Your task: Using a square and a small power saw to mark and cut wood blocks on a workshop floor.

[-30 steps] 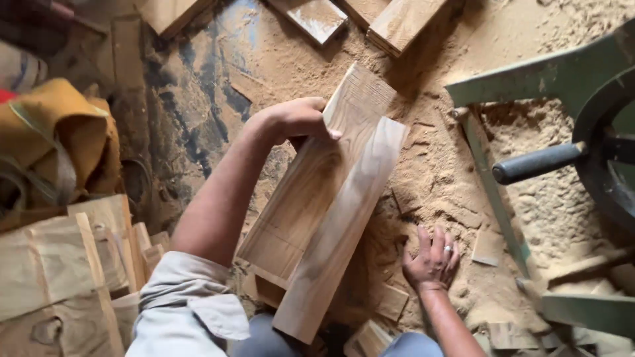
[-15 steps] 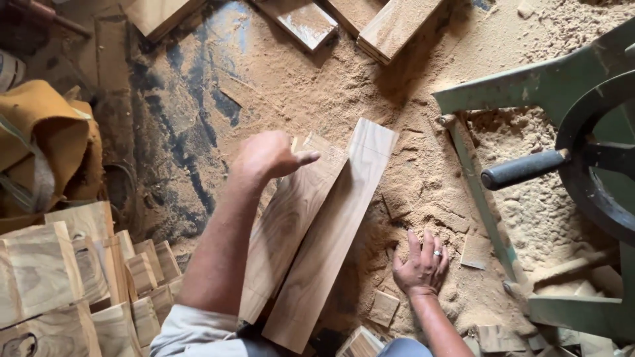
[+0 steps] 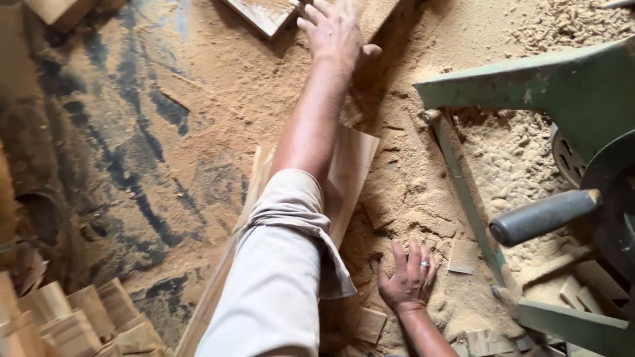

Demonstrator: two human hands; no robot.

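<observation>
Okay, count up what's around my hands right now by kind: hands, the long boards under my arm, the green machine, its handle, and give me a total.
Bare hands: 2, left hand reaching up, right hand flat on sawdust
Long pale wooden boards under the arm: 2
Green metal machine frame: 1
Dark grey cylindrical handle: 1
Total: 6

The left hand (image 3: 336,30) no longer rests on the long planks (image 3: 350,172); it now stretches far forward, fingers spread, to the boards (image 3: 264,13) at the far edge of the floor; the planks lie flatter on the sawdust, mostly hidden under the sleeve (image 3: 284,264); the camera view sits closer.
</observation>
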